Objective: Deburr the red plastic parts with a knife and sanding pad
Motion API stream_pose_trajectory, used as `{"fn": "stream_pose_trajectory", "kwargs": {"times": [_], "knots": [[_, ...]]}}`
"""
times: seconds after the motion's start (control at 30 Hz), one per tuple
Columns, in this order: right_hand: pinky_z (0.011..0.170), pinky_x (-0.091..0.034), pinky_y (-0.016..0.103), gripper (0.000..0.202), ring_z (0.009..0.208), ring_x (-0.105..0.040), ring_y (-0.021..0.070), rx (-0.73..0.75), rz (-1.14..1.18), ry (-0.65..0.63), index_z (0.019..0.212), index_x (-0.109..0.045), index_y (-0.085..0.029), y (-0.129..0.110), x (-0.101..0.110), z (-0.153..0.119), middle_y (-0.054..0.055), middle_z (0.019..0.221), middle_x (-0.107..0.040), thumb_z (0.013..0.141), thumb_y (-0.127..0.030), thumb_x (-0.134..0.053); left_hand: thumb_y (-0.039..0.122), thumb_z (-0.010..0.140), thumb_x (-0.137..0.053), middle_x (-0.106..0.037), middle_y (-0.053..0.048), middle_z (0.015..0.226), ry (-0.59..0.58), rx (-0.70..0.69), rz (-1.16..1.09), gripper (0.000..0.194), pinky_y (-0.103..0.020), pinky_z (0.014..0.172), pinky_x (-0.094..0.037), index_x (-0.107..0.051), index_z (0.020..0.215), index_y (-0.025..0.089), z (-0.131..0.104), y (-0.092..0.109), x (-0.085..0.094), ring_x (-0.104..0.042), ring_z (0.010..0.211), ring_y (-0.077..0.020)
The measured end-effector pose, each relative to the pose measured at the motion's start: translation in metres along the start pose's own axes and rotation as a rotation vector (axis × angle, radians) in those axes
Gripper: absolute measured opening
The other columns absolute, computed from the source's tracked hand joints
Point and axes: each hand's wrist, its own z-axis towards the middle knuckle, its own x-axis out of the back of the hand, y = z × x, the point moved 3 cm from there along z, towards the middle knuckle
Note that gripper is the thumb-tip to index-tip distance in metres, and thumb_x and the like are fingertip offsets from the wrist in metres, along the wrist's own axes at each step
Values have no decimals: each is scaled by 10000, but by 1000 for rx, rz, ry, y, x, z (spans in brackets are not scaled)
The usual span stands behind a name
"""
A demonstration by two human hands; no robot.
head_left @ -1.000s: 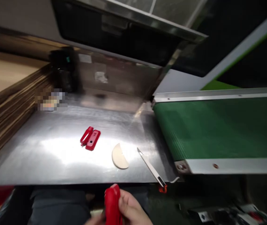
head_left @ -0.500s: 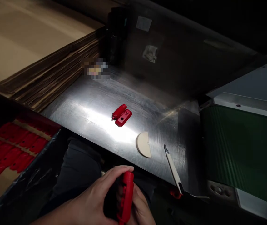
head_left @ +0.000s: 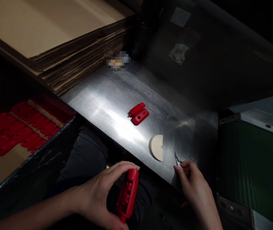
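Observation:
My left hand point(head_left: 102, 191) grips a red plastic part point(head_left: 128, 195) by its ends, between thumb and fingers, in front of the table edge. Its slotted side shows. Over at the right, my right hand point(head_left: 195, 182) is closed round the handle of a craft knife point(head_left: 178, 160), whose blade points away from me at the table top. Left of the knife lies a beige half-round disc point(head_left: 157, 148). Farther back, two red plastic pieces lie side by side: a rounded one point(head_left: 137, 109) and a flatter one with a dark hole point(head_left: 140, 117).
The metal table point(head_left: 107, 92) carries a tall stack of cardboard sheets point(head_left: 86, 54) at the back left. A lined box point(head_left: 52, 148) at lower left holds rows of red parts point(head_left: 18, 127). On the right runs a green conveyor belt point(head_left: 253, 166).
My right hand has left the red part and moved right to take hold of the craft knife. My left hand keeps the red part, now turned slightly. The view has shifted.

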Motion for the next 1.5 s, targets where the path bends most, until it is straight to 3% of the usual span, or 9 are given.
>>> {"fn": "stream_pose_trajectory", "kwargs": {"times": [0.13, 0.23, 0.33, 0.43, 0.53, 0.63, 0.83, 1.17, 1.5], "knots": [[688, -558, 412, 562, 916, -730, 343, -13, 3, -22, 1159, -655, -238, 5, 4, -6, 138, 1098, -747, 913, -711, -478, 416, 606, -1026, -555, -155, 1572, 76, -31, -11, 1266, -446, 1162, -547, -304, 1641, 313, -8, 3, 7, -603, 1418, -379], [695, -615, 362, 568, 967, -749, 328, 6, 312, -48, 1158, -680, -229, -4, 8, -36, 138, 1088, -763, 967, -741, -527, 411, 608, -1024, -555, -159, 1564, 109, -53, 11, 1281, -465, 1180, -533, -289, 1652, 307, -17, 5, 12, -590, 1428, -380], [772, -634, 291, 500, 965, -754, 277, 151, 498, -260, 1189, -693, -235, -37, 4, -72, 103, 1042, -762, 1000, -687, -598, 389, 606, -1020, -554, -162, 1562, 99, -54, 3, 1269, -487, 1191, -524, -303, 1648, 299, -22, 7, 15, -579, 1437, -390], [777, -586, 206, 368, 932, -738, 200, 383, 449, -442, 1152, -718, -275, -83, 0, -99, 44, 1010, -750, 1092, -573, -510, 345, 590, -1010, -553, -158, 1571, 91, -63, -4, 1283, -500, 1206, -512, -302, 1659, 296, -21, 10, 17, -564, 1448, -395], [710, -538, 197, 337, 789, -691, 158, 519, 384, -528, 1004, -699, -262, -118, -1, -112, 7, 878, -706, 1120, -504, -494, 311, 603, -983, -533, -160, 1608, 41, -91, 17, 1299, -504, 1236, -482, -265, 1686, 288, -18, 15, 18, -543, 1470, -391], [689, -509, 231, 344, 732, -650, 156, 582, 320, -575, 946, -649, -242, -134, -1, -119, 4, 825, -666, 1145, -445, -455, 348, 650, -968, -535, -175, 1610, 19, -131, 29, 1270, -501, 1236, -479, -254, 1696, 262, -17, 20, 20, -546, 1467, -391], [660, -436, 239, 345, 703, -602, 118, 678, 242, -632, 949, -580, -237, -144, -7, -124, -22, 841, -632, 1173, -396, -372, 399, 690, -957, -556, -188, 1583, 43, -181, 49, 1243, -495, 1228, -487, -244, 1696, 241, -20, 23, 21, -570, 1443, -390], [588, -403, 216, 323, 640, -605, 101, 721, 167, -515, 910, -561, -240, -150, -11, -128, -33, 810, -651, 1168, -348, -400, 351, 688, -936, -576, -172, 1558, 56, -141, 77, 1199, -537, 1214, -501, -272, 1681, 245, -23, 25, 23, -579, 1422, -399], [543, -349, 249, 359, 581, -567, 99, 696, 173, -586, 869, -520, -239, -153, -12, -128, -48, 765, -656, 1169, -370, -372, 449, 726, -933, -618, -159, 1557, -13, -182, 255, 1166, -362, 1285, -442, -298, 1665, 178, -20, 25, 33, -593, 1455, -287]]}}
